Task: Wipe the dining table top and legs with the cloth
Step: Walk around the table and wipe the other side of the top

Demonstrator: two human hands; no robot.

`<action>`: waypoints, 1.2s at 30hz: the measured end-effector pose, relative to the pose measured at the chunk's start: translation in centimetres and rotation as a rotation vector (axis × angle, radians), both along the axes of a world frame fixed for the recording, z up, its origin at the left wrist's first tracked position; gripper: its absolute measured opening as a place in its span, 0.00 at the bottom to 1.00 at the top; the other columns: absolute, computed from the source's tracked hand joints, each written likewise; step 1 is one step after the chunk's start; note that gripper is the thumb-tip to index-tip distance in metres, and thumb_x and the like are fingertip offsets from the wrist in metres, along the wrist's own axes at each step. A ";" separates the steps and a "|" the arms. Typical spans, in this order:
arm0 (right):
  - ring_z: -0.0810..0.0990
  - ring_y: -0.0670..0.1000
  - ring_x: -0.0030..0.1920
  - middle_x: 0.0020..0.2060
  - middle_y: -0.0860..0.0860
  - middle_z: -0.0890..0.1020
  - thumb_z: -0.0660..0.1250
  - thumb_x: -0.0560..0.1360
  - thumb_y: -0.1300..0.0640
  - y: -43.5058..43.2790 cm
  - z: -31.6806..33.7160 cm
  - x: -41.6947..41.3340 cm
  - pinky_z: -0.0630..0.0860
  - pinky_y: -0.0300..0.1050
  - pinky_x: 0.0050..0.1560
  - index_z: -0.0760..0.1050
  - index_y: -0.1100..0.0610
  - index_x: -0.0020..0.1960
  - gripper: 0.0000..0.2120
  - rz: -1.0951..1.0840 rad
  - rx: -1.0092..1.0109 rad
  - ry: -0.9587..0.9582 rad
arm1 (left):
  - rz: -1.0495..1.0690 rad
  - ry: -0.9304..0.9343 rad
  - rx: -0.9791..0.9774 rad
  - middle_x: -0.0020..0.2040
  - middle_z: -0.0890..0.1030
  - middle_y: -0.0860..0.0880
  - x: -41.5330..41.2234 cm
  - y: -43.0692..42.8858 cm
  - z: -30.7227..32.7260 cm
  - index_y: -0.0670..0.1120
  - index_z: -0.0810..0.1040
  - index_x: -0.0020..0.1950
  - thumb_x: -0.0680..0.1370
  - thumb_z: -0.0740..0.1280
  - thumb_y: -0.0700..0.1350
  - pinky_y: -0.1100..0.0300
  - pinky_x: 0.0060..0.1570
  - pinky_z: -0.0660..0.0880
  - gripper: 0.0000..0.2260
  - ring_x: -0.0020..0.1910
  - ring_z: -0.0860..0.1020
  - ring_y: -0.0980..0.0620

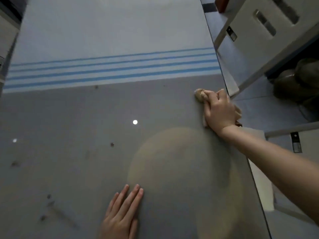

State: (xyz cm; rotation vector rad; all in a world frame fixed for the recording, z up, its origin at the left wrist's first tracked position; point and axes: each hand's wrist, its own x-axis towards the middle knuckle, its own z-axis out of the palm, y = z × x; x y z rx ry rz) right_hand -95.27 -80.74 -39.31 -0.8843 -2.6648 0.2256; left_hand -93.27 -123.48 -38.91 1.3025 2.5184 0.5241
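The dining table top (86, 126) is a glossy grey slab that fills most of the view. Small dark spots and smears dot its left half. My right hand (218, 109) presses a bunched tan cloth (199, 96) flat on the top, close to the table's right edge. Most of the cloth is hidden under the hand, and a bit pokes out past the edge. My left hand (122, 213) lies flat on the top near the front, fingers together and holding nothing. The table legs are out of sight.
A white cloth with blue stripes (112, 69) covers the far half of the table. White chairs (255, 31) stand close along the right side, another chair's frame (293, 130) nearer me. Dark rounded objects (300, 83) sit on the floor beyond them.
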 end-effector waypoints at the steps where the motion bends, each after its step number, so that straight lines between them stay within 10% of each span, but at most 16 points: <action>1: 0.74 0.64 0.52 0.52 0.63 0.74 0.61 0.77 0.54 0.6 0.1 -2.7 0.72 0.55 0.47 0.75 0.57 0.61 0.14 -0.069 -0.012 -0.004 | 0.004 0.017 -0.008 0.69 0.74 0.50 -0.1 0.1 0.0 0.47 0.74 0.69 0.72 0.56 0.44 0.55 0.70 0.60 0.25 0.73 0.64 0.48; 6: 0.70 0.63 0.63 0.66 0.62 0.69 0.59 0.79 0.55 -0.4 0.9 -15.1 0.68 0.54 0.60 0.73 0.59 0.62 0.14 -0.272 -0.124 -0.022 | -0.049 0.041 -0.110 0.68 0.75 0.54 -0.6 -0.1 0.5 0.52 0.78 0.65 0.73 0.56 0.45 0.59 0.68 0.59 0.22 0.72 0.64 0.52; 12: 0.75 0.60 0.44 0.46 0.57 0.76 0.70 0.72 0.58 -13.9 0.5 -12.0 0.75 0.51 0.37 0.79 0.55 0.56 0.13 0.438 -0.154 0.037 | -0.020 0.100 -0.109 0.68 0.75 0.55 -0.6 0.0 0.6 0.53 0.78 0.64 0.79 0.51 0.45 0.60 0.69 0.59 0.20 0.71 0.67 0.52; 16: 0.75 0.56 0.41 0.43 0.56 0.77 0.66 0.77 0.57 -12.4 1.3 -0.3 0.73 0.48 0.43 0.79 0.57 0.61 0.13 0.770 -0.129 0.031 | -0.043 0.093 -0.082 0.68 0.75 0.54 -0.9 -0.3 0.1 0.51 0.76 0.67 0.80 0.48 0.48 0.58 0.68 0.60 0.22 0.72 0.66 0.51; 26: 0.73 0.64 0.60 0.64 0.63 0.70 0.58 0.76 0.52 0.7 1.3 -11.2 0.70 0.55 0.61 0.74 0.56 0.62 0.18 -0.249 -0.071 -0.029 | 0.013 -0.059 0.026 0.75 0.66 0.53 -0.6 -0.3 -0.1 0.48 0.68 0.73 0.72 0.60 0.46 0.52 0.72 0.60 0.28 0.75 0.63 0.49; 30: 0.75 0.62 0.51 0.53 0.61 0.76 0.62 0.74 0.54 -8.5 0.6 -9.0 0.73 0.52 0.48 0.78 0.53 0.60 0.15 0.161 -0.056 0.035 | 0.038 -0.084 0.000 0.75 0.66 0.53 -0.6 -0.1 0.1 0.48 0.67 0.73 0.73 0.59 0.45 0.55 0.75 0.54 0.27 0.76 0.60 0.50; 36: 0.74 0.57 0.38 0.45 0.56 0.78 0.62 0.78 0.58 -20.2 0.9 17.1 0.74 0.48 0.38 0.77 0.56 0.65 0.16 0.771 -0.193 -0.104 | 0.054 -0.114 -0.064 0.74 0.67 0.53 -0.2 0.2 0.6 0.48 0.67 0.74 0.71 0.58 0.44 0.55 0.76 0.53 0.29 0.76 0.60 0.51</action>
